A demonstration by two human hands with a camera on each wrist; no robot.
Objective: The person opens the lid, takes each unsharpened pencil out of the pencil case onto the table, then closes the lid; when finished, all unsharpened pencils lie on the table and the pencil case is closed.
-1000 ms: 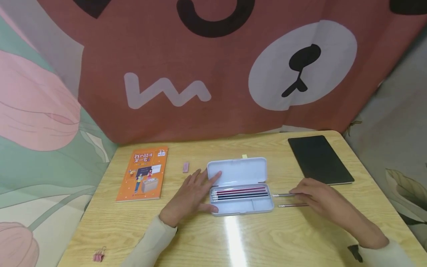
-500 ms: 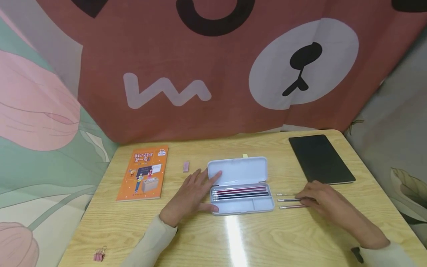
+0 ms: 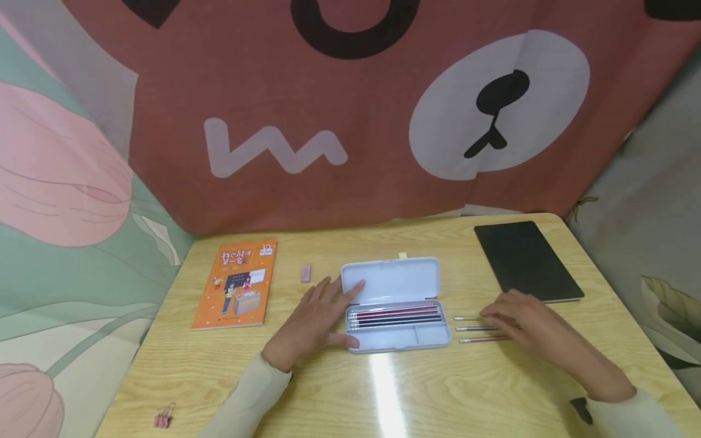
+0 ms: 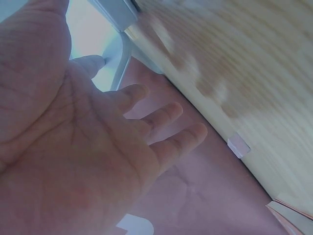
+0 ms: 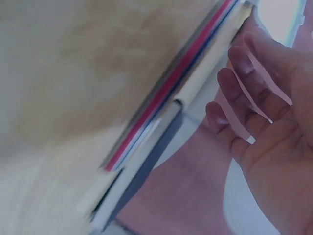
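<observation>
Pencil case (image 3: 386, 337): lid (image 3: 394, 281) raised; stored pencils (image 3: 397, 321) within. Left hand (image 3: 311, 323): grip spread, touching case's left end. Loose pencils (image 3: 475, 328), three: right of case. Right hand (image 3: 533, 321): grip loosely parted over them, no pinch visible. Step, apparently: pencil sorting; next calls for a fine pinch.

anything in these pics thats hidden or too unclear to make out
Right ends of the three loose pencils: head view, covered by the right hand; right wrist view, blurred.
Full shape of the yellow item: head view, behind the pencil case lid.
Rest of that lid: left wrist view, cut off by top edge.
Fine print on the orange book: head view, too small.
That book's remainder: left wrist view, cut off at lower right.
</observation>
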